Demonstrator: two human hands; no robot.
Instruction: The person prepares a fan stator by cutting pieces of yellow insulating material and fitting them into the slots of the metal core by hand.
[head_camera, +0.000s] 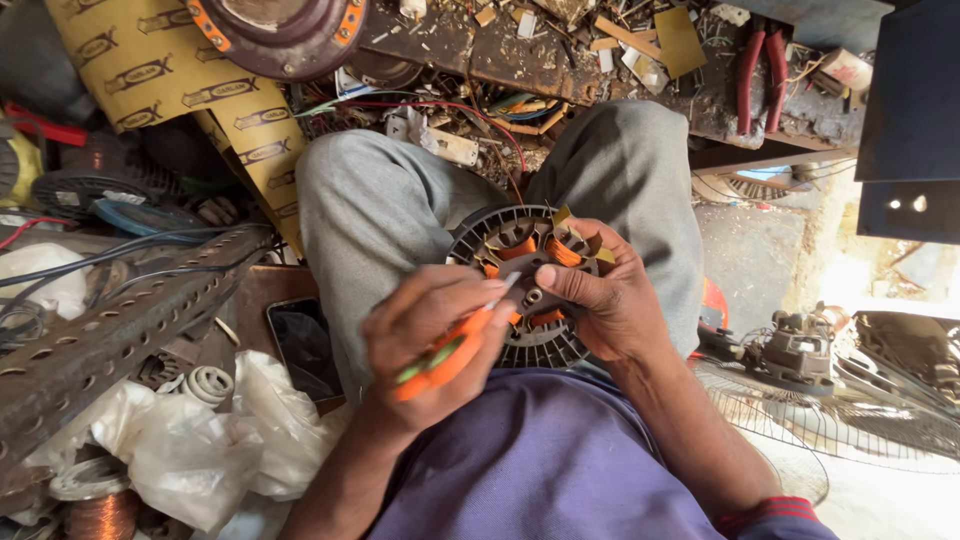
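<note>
At picture centre, over the lap, both hands work on a motor stator (520, 290), a dark finned ring with copper-orange coils, which rests between the grey-trousered knees. The left hand (435, 335), at 7 o'clock of the stator, has its fingers (465, 300) curled tight around an orange-handled screwdriver with a green stripe (440, 360); its pale tip points up toward the stator's hub. The right hand (610, 300), at 3 o'clock of the stator, grips the rim: the thumb presses on the face near the hub while the fingers wrap over the edge by small yellow slips of paper, so those fingers are clamped on the stator.

Just at 9 o'clock of the left hand a dark phone (300, 345) lies flat beside the thigh. Farther out at 8 o'clock sit crumpled white plastic bags (190, 450) and a spool of copper wire (100, 510). A rusty perforated metal bar (110, 335) runs diagonally at 9 o'clock. At 11 o'clock hangs a yellow-brown sheet of insulation paper (160, 75) printed with repeating dark oval labels. At 12 o'clock the cluttered bench (470, 50) carries scraps of yellow card and wire; red-handled pliers (762, 75) lie at 1 o'clock. At 4 o'clock a wire fan guard (850, 420) lies on the floor.
</note>
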